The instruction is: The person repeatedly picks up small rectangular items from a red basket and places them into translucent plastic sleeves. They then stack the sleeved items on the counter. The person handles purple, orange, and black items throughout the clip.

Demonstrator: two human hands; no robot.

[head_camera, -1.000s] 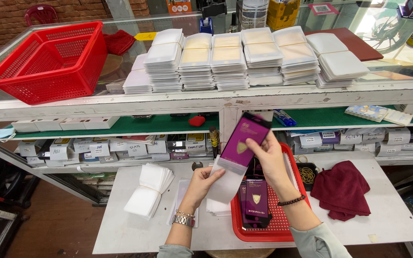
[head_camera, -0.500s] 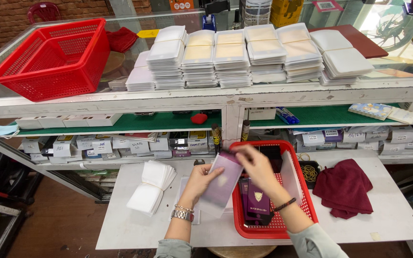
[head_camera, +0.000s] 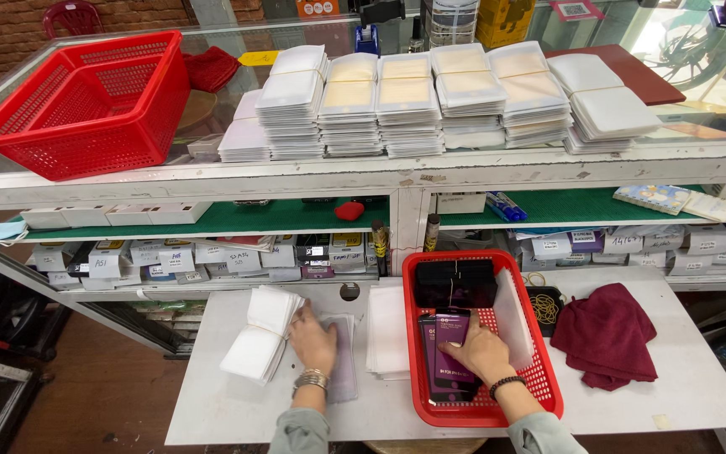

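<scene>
On the white desk [head_camera: 699, 395], the left hand [head_camera: 313, 340] is pressing flat on a clear sleeve [head_camera: 342, 370]; the right hand [head_camera: 481, 353] is pinching a purple packet [head_camera: 451, 332] inside the near red basket [head_camera: 481, 412].

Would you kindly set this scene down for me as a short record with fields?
Left hand: flat on a clear sleeve lying on the white table
Right hand: in the small red basket, gripping a purple packet
Left of left hand: fanned stack of white sleeves
Between hands: flat pile of clear sleeves
Right of basket: rubber bands, dark red cloth
Top shelf: large red basket, rows of stacked white packets
</scene>
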